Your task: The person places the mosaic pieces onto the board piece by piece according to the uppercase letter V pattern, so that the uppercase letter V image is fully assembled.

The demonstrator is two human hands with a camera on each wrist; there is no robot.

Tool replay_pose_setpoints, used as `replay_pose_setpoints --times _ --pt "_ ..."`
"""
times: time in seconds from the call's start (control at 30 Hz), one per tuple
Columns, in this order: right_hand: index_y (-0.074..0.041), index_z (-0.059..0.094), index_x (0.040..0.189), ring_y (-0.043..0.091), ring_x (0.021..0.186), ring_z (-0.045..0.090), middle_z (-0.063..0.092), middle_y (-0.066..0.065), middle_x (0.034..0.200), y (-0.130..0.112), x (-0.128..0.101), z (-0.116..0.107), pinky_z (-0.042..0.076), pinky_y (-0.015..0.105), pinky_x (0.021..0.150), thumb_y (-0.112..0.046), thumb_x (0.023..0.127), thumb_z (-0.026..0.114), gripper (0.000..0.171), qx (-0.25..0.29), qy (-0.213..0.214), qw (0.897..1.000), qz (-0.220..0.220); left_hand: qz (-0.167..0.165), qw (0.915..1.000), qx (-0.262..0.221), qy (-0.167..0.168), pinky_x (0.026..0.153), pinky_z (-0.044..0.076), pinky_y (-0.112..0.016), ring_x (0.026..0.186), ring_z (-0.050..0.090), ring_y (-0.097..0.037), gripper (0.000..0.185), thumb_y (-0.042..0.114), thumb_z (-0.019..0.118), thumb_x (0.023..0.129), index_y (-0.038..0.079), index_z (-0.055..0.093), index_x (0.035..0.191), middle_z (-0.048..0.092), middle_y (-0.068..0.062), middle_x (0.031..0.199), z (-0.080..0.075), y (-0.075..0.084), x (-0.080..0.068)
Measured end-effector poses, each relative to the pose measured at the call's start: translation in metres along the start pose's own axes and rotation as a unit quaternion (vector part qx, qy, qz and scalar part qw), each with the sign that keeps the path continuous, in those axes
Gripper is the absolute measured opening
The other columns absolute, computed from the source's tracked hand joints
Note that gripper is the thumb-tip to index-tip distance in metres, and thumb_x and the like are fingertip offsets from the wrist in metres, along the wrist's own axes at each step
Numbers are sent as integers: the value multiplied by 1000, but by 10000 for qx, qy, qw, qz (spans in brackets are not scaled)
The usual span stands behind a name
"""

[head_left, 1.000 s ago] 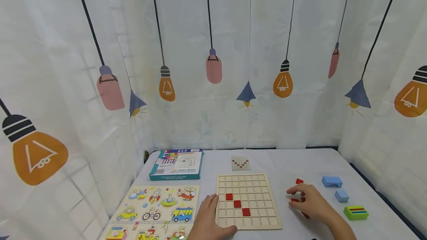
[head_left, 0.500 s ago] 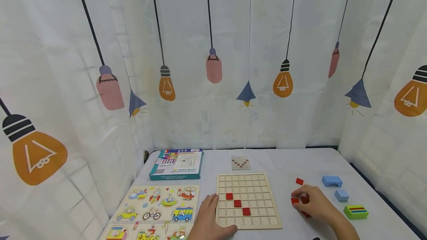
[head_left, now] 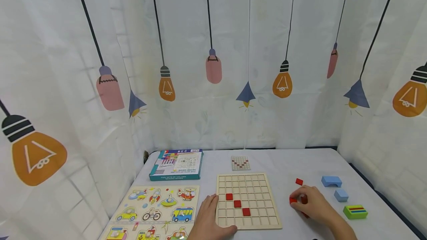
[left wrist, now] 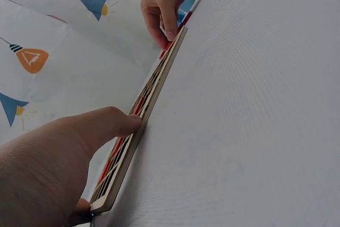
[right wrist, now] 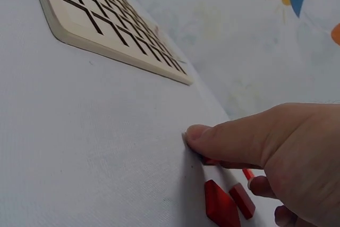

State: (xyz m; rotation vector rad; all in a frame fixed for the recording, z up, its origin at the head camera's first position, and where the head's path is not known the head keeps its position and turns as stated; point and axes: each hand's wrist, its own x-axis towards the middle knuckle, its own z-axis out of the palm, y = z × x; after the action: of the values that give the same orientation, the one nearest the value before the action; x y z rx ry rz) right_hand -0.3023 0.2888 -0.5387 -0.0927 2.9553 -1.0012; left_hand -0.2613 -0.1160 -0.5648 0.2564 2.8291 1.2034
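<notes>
**Two hands at a wooden grid board, one steadying, one pinching a red tile**

Two hands are working on a table (head_left: 283, 162) covered in pale cloth, and we are looking down at them from the head view. Our left hand (head_left: 208, 217) is lying flat with straight fingers against the left edge of the grid board (head_left: 248, 201), thumb resting at its near corner. The board is square, so it has no long axis; its sides are running squarely away from us. Three red tiles (head_left: 237, 203) are sitting in its cells, stepping diagonally from upper left down to lower right.

Just right of the board, our right hand (head_left: 311, 205) is curling its thumb and fingers onto a small red tile (head_left: 293, 200) lying on the cloth. More loose red tiles (right wrist: 223, 204) are lying under this hand, mostly hidden by it in the head view; we cannot count them. One further red tile (head_left: 299, 182) is lying apart, beyond the hand.

From the left wrist view the board is showing only edge-on. From the right wrist view the pinched tile is nearly covered by the thumb (right wrist: 223, 139).
</notes>
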Motion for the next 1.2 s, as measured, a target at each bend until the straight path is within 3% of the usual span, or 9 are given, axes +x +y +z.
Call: replay_pose_setpoints --times 0.13,0.33,0.47,0.6,1.2 --pt "-26 84 109 19 99 51 67 -6 96 -7 0 5 43 30 75 -29 88 95 25 26 63 9999 -82 -17 10000 2 -7 127 37 -79 161 37 -48 126 74 90 72 4 46 167 46 -14 170 1 -1 1" --pt "-30 83 109 16 110 60 75 -14 110 -21 0 16 48 42 95 -32 88 95 24 -38 185 9991 -381 -38 9999 -2 -127 127 37 -78 161 36 -48 126 75 89 74 4 44 168 44 -15 171 0 0 1" --pt "-30 83 110 14 107 61 75 -17 109 -32 0 21 50 39 93 -32 90 94 24 96 228 9966 -788 -50 9998 31 -183 127 37 -78 161 36 -48 126 75 89 74 3 44 168 44 -16 172 -1 1 1" --pt "-29 83 111 14 106 58 74 -19 107 -44 4 25 52 35 91 -31 90 93 23 267 242 9951 -925 -89 9998 45 -183 127 37 -79 162 35 -49 127 75 89 74 2 44 168 43 -17 172 -3 1 1" --pt "-32 84 111 16 112 56 72 -18 105 -76 15 38 53 36 91 -30 90 94 23 357 326 9960 -756 -98 9999 -15 -113 129 33 -79 164 33 -49 124 74 90 74 6 44 168 44 -13 172 -1 0 0"
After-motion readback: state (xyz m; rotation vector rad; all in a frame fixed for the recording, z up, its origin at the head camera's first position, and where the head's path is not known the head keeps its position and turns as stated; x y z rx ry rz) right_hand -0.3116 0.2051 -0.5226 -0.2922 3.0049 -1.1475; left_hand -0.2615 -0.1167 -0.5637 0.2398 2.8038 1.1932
